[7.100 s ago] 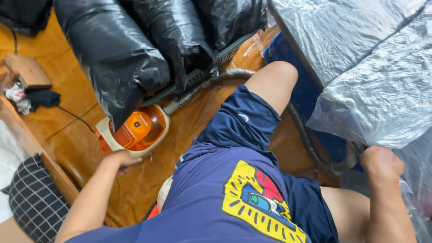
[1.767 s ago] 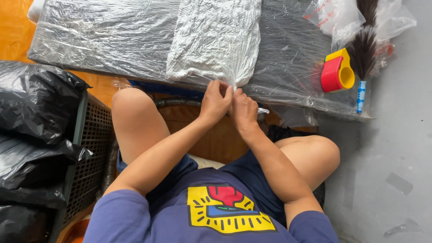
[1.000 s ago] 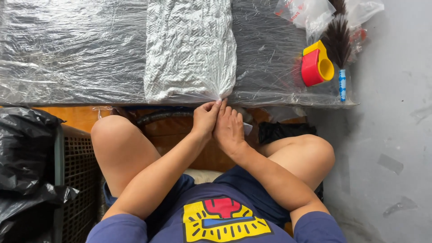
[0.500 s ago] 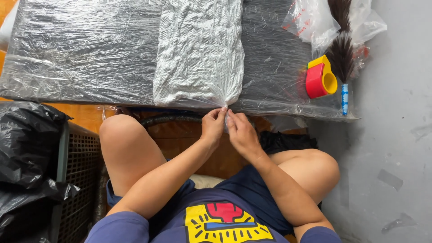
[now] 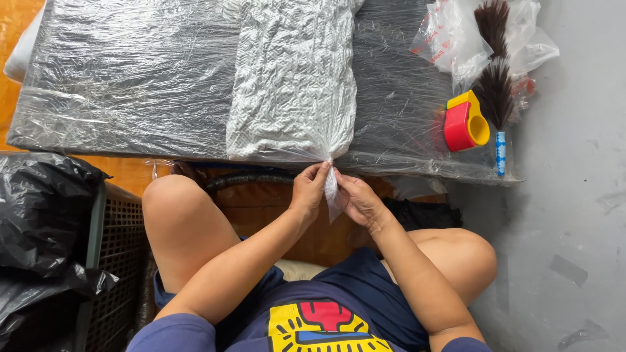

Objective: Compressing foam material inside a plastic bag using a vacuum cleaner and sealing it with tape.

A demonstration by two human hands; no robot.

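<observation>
A clear plastic bag (image 5: 293,78) stuffed with crumpled white material lies on a dark, film-wrapped slab (image 5: 130,85). Its open end is gathered into a twisted neck (image 5: 330,182) that hangs over the slab's near edge. My left hand (image 5: 308,189) pinches that neck from the left, fingers closed on the plastic. My right hand (image 5: 357,199) grips the same neck from the right, just below the slab's edge. Both hands sit between my bare knees.
A red and yellow tape dispenser (image 5: 465,122) rests at the slab's right end beside a dark feather duster (image 5: 495,78) and a loose clear bag (image 5: 450,39). Black bags (image 5: 39,221) fill a mesh crate at left. Grey floor (image 5: 574,195) lies to the right.
Earlier I was turned toward black bags and an orange machine. Since then both hands have stayed on the clear bag's neck, which is now drawn out longer and more twisted.
</observation>
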